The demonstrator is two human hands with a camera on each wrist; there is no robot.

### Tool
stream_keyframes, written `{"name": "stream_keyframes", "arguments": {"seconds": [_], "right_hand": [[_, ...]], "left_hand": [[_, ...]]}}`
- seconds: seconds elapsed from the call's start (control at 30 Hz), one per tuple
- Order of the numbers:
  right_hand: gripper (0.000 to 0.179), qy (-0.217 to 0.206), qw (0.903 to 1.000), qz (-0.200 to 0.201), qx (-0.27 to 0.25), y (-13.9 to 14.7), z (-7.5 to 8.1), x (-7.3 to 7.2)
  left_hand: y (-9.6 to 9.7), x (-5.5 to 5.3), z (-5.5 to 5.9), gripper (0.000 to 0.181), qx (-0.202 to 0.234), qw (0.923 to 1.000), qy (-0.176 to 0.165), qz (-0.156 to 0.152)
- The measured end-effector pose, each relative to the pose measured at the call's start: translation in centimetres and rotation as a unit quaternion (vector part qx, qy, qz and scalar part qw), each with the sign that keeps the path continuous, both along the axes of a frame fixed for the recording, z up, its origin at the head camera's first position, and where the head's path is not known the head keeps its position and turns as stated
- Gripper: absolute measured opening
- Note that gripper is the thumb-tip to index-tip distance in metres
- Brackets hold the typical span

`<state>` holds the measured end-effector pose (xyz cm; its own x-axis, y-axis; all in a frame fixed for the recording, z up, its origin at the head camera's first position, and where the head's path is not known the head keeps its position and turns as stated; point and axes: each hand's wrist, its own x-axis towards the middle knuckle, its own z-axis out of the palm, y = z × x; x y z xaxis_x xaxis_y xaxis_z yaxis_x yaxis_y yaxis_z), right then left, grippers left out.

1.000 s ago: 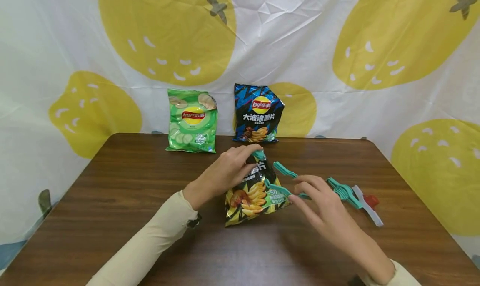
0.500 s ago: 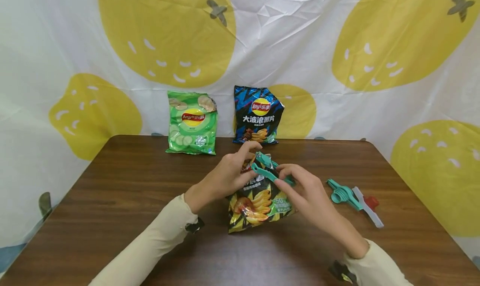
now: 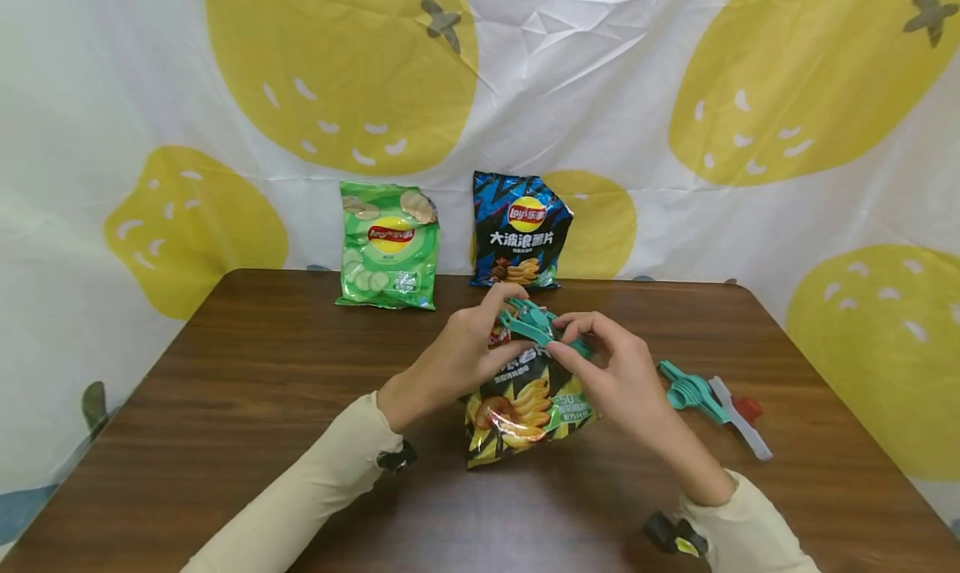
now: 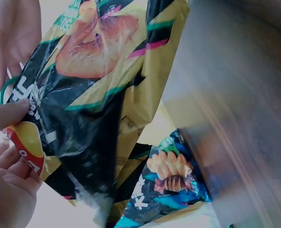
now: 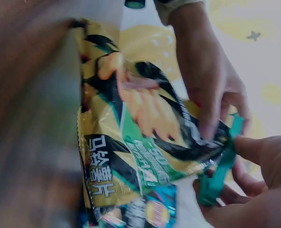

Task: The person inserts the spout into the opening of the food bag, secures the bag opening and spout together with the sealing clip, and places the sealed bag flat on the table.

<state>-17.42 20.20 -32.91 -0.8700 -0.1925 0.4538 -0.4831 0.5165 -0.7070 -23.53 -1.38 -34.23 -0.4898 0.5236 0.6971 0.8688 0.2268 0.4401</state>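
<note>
A black and gold chip bag (image 3: 517, 423) stands tilted in the middle of the table, its upper part partly hidden by the hands. My left hand (image 3: 450, 356) grips its upper left part between thumb and fingers. At the bag's top lies a teal bag clip (image 3: 530, 327), which my right hand (image 3: 630, 381) pinches between thumb and fingers. In the right wrist view the clip (image 5: 221, 166) runs across the bag's narrowed top end. Left-hand fingers show on the bag (image 4: 92, 85) in the left wrist view; whether the clip is fastened cannot be told.
A green chip bag (image 3: 390, 256) and a blue-black chip bag (image 3: 522, 231) stand upright at the table's back edge, before a lemon-print cloth. To the right lie another teal clip (image 3: 697, 394), a white strip (image 3: 741, 423) and a small red piece (image 3: 747, 407).
My right hand has moved left and up, bringing the open-armed teal clip from beside the bag onto its top. The clip's arms now lie closer together. The left hand keeps hold of the bag.
</note>
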Motion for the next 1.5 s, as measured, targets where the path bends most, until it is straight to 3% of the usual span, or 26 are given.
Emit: {"name": "stream_keyframes", "arguments": {"seconds": [0.13,0.23,0.43,0.63,1.03,1.13,1.23,1.37,1.5], "right_hand": [[0.014,-0.006,0.9996,0.004,0.028,0.4,0.5,0.2],[0.015,-0.017,0.9997,0.005,0.015,-0.1,-0.1,0.1],[0.01,0.035,0.9924,0.026,-0.115,-2.1,-1.9,0.1],[0.011,0.081,0.9783,0.029,-0.188,-3.2,-2.7,0.0],[0.028,0.045,0.9541,0.049,-0.292,-3.4,-3.5,-0.3],[0.028,0.046,0.9503,0.046,-0.304,-3.4,-3.7,-0.5],[0.028,0.049,0.948,0.039,-0.312,-3.3,-3.9,-0.7],[0.028,0.047,0.9457,0.038,-0.319,-2.9,-4.0,-0.9],[0.034,0.004,0.9554,0.056,-0.29,-2.1,-3.8,-1.0]], "left_hand": [[-0.1,0.1,0.4,0.052,0.023,0.9997,-0.01,0.006],[0.1,0.4,0.2,0.051,0.018,0.9997,-0.014,0.004],[0.7,0.9,-0.5,0.052,0.054,0.9983,-0.015,0.018],[1.3,1.3,-0.5,0.067,0.094,0.9944,0.029,0.039],[2.0,1.2,-1.2,0.084,0.07,0.9952,0.026,0.064],[1.7,0.9,-0.8,0.082,0.048,0.9971,-0.001,0.059],[0.8,0.4,0.0,0.068,0.021,0.9972,-0.063,0.035],[-0.5,-0.2,0.9,0.035,0.003,0.9873,-0.158,0.012],[-1.0,-0.6,1.4,0.017,0.007,0.9787,-0.205,-0.009]]}}
